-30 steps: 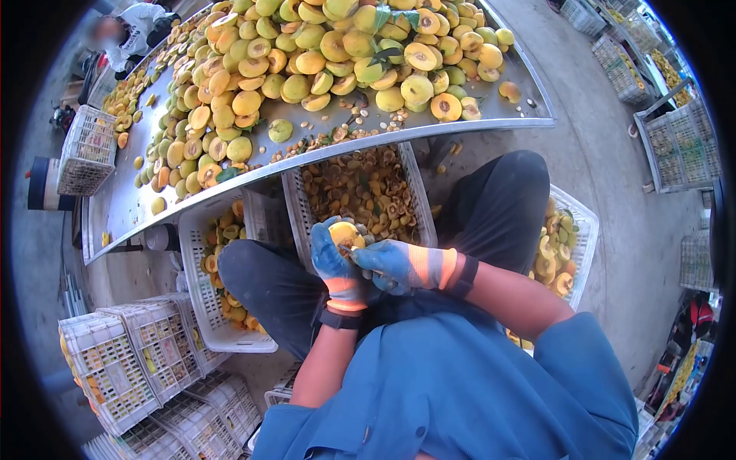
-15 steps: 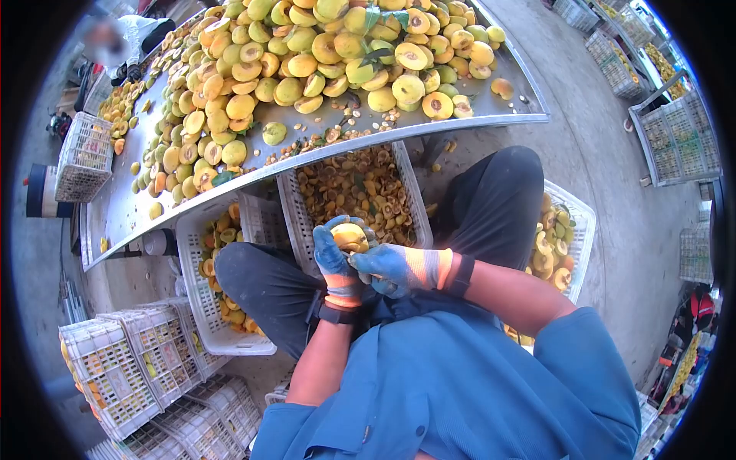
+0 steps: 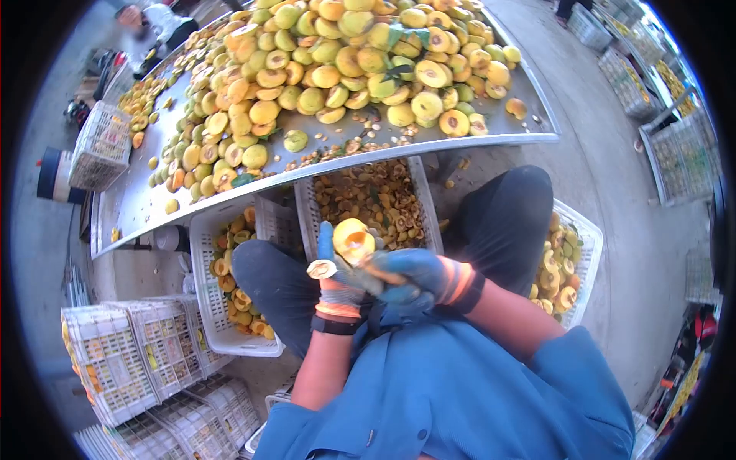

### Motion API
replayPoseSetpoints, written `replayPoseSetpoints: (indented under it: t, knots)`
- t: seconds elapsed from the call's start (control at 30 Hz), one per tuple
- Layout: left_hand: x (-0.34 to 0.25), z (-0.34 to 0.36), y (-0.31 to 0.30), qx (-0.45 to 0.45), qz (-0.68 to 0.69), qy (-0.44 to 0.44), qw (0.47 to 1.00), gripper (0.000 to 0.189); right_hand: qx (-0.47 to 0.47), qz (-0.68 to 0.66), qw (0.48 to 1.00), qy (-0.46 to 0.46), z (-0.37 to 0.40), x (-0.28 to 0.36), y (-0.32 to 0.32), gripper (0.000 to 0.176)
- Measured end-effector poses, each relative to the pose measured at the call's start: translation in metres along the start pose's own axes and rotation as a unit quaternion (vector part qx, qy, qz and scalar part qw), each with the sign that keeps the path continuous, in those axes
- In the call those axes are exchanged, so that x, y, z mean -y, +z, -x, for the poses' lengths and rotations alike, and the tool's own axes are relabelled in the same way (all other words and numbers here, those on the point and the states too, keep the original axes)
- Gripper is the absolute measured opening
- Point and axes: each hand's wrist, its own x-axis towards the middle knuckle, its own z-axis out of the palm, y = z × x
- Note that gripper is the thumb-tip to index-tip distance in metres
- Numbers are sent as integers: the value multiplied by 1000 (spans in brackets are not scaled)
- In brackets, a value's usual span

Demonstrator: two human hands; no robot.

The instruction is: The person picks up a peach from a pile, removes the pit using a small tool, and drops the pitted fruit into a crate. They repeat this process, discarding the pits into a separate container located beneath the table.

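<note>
My left hand (image 3: 340, 287), in a blue-and-grey glove with an orange cuff, grips a yellow peach half (image 3: 353, 240) whose hollowed cut face points up. A pale, brown-centred pit piece (image 3: 322, 269) shows against the left glove below the thumb. My right hand (image 3: 414, 277), gloved alike, is close beside the peach half with its fingers curled and blurred; what they hold is hidden. Beyond both hands, between my knees, a crate (image 3: 427, 207) contains many brownish pits and scraps.
A metal table (image 3: 502, 126) ahead carries a large heap of halved peaches (image 3: 326, 77). Crates of peach halves stand by my left (image 3: 205, 307) and right (image 3: 589, 264) knees. Stacked crates (image 3: 115, 368) are at lower left. Another person (image 3: 161, 27) sits at the table's far left.
The peach half has turned so its hollow faces up, and the pit piece has come into sight by the left glove. My right hand has shifted slightly right. The whole view has shifted a little.
</note>
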Motion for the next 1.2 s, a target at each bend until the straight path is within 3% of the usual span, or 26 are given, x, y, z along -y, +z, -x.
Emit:
replayPoseSetpoints:
  t: [0.03, 0.07, 0.1, 0.13, 0.2, 0.23, 0.33, 0.43, 0.47, 0.53, 0.63, 0.7, 0.77, 0.8, 0.83, 0.87, 0.93, 1.03, 1.1, 1.13, 1.17, 1.2]
  knots:
    - [-15, 1, 2, -27, -41, 88, 995, 56, 54, -82, 995, -7, 3, -2, -26, 44]
    - [-32, 6, 2, -37, -141, 152, 977, 48, 52, -105, 993, -23, 6, 1, -27, 44]
    - [-49, 10, 2, -61, -247, 215, 943, 39, -91, 95, 990, -47, 6, 7, -16, 43]
    - [-66, 15, 2, -98, -341, 271, 895, 31, -229, 291, 926, -78, 5, 12, -5, 41]
    - [-82, 18, 11, -146, -399, 273, 863, 29, -295, 298, 904, -82, -10, 5, -11, 38]
    - [-89, 15, 8, -136, -356, 252, 890, 32, -332, 301, 890, -87, -12, 2, -13, 37]
    - [-113, 20, 17, -115, -465, 411, 776, 32, -315, 291, 896, -117, -15, 2, -9, 35]
    - [-146, 49, 6, -239, -407, 435, 767, 32, -328, 285, 894, -109, -12, 0, -11, 33]
    - [-162, 57, -13, -286, -466, 466, 695, 32, -335, 278, 894, -107, -12, 1, -15, 32]
    - [-195, 57, -76, -407, -678, 511, 338, 38, -355, 283, 887, -89, -11, 6, -12, 29]
    - [-212, 36, -40, -310, -664, 550, 402, 38, -348, 196, 913, -78, -18, 4, -18, 27]
    - [-212, -20, -28, -190, -618, 502, 574, 32, -351, 256, 896, -91, -26, -1, -22, 25]
    - [-206, -80, 7, -159, -683, 478, 529, 36, -329, 286, 892, -118, -31, -9, -38, 21]
    - [-200, -112, 15, -140, -656, 445, 592, 43, -287, 381, 856, -201, -34, -21, -59, 18]
    - [-199, -144, 13, -140, -723, 423, 528, 51, -305, 408, 842, -177, -29, -17, -53, 15]
    - [-196, -169, 15, -133, -754, 390, 511, 57, -323, 434, 827, -152, -24, -12, -47, 14]
    - [-189, -206, 4, -117, -826, 310, 455, 61, -296, 517, 771, -226, -20, -15, -57, 15]
    - [-182, -217, 0, -114, -861, 272, 414, 57, -303, 538, 743, -259, -13, -11, -59, 14]
    - [-178, -204, 8, -127, -685, 235, 677, 53, -310, 473, 786, -251, -14, -5, -54, 15]
    - [-178, -196, 10, -133, -570, 210, 783, 52, -307, 416, 821, -244, -16, -1, -51, 14]
    - [-177, -185, 7, -92, -370, 204, 901, 46, -301, 357, 853, -234, -19, 5, -46, 13]
    - [-181, -173, -8, 90, -182, 175, 963, 47, -298, 347, 858, -234, -21, 14, -35, 13]
